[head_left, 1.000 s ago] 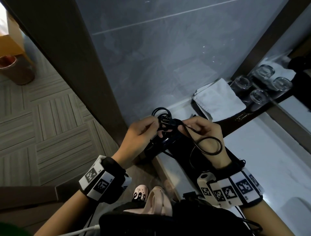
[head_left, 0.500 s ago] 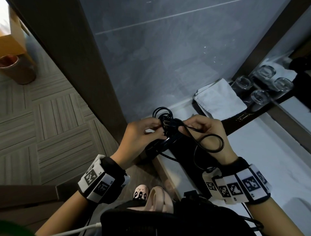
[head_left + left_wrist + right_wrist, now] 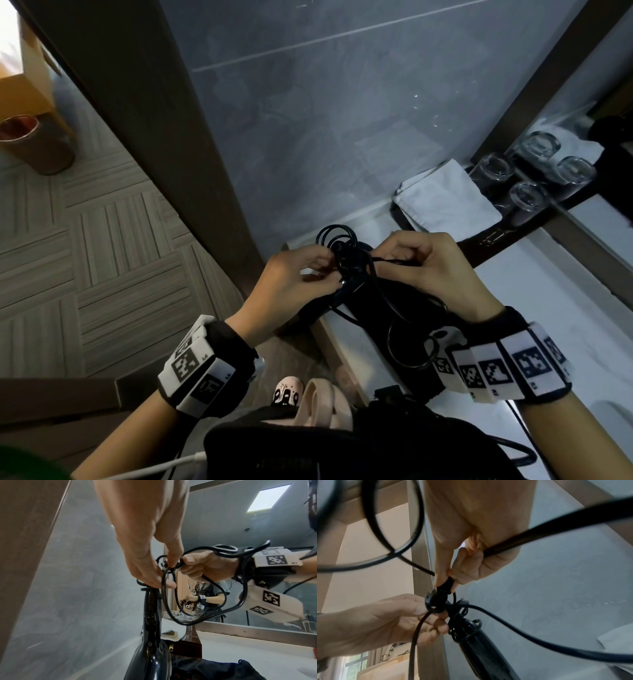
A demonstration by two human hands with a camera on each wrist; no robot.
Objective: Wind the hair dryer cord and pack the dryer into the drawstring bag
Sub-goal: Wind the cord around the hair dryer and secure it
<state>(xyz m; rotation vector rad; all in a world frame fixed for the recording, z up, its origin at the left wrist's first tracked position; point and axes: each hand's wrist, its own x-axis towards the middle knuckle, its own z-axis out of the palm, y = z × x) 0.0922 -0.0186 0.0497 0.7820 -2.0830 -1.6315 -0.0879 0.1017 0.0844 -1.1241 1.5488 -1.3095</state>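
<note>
The black hair dryer (image 3: pixel 152 628) stands handle-up over the counter edge, with several turns of its black cord (image 3: pixel 337 236) wound at the handle's end. My left hand (image 3: pixel 325 270) pinches those turns at the top of the handle (image 3: pixel 479 642). My right hand (image 3: pixel 380 255) meets it there, thumb and finger pinching the plug end (image 3: pixel 445 586). More cord runs through its curled fingers. A loose loop (image 3: pixel 407 346) hangs below the right wrist. A dark blue cloth bag (image 3: pixel 223 669) lies on the counter under the dryer.
A folded white towel (image 3: pixel 445 202) and several upturned glasses (image 3: pixel 527 198) sit on a dark tray at the back against the mirror. White counter (image 3: pixel 565 308) stretches right. A brown door frame (image 3: pixel 154 137) stands left, with a bin (image 3: pixel 34 144) on the floor beyond.
The loose cord loop beside my right palm has dropped lower, to hang by the right wrist. Both hands stay together at the handle's end.
</note>
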